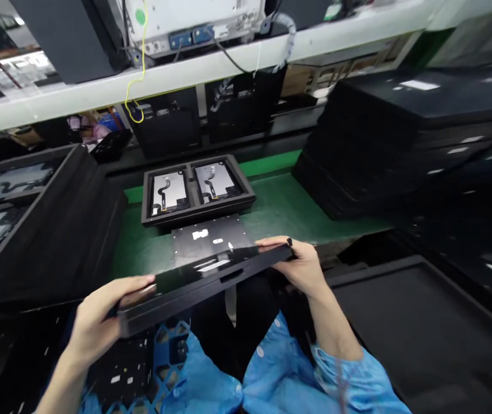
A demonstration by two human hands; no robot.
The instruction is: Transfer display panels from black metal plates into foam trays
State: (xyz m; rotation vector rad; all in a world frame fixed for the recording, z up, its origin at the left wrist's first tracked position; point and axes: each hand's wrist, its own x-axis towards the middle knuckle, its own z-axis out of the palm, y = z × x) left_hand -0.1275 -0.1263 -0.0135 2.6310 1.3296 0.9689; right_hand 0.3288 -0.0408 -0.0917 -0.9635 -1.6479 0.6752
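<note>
A thick black panel with a glossy, reflecting top and a slot in its near edge is held tilted in front of my chest, its right end higher. My left hand grips its left end, thumb over the top face. Around the right end closes my right hand, with the fingertips lying on the glossy top. Just beyond the panel, a flat dark plate with white labels lies on the green bench. The panel hides its near part.
A black foam tray holds two screen modules with ribbon cables. Stacked black trays stand left and right. At lower right is a large black tray. A white shelf with equipment and a yellow cable crosses above the bench.
</note>
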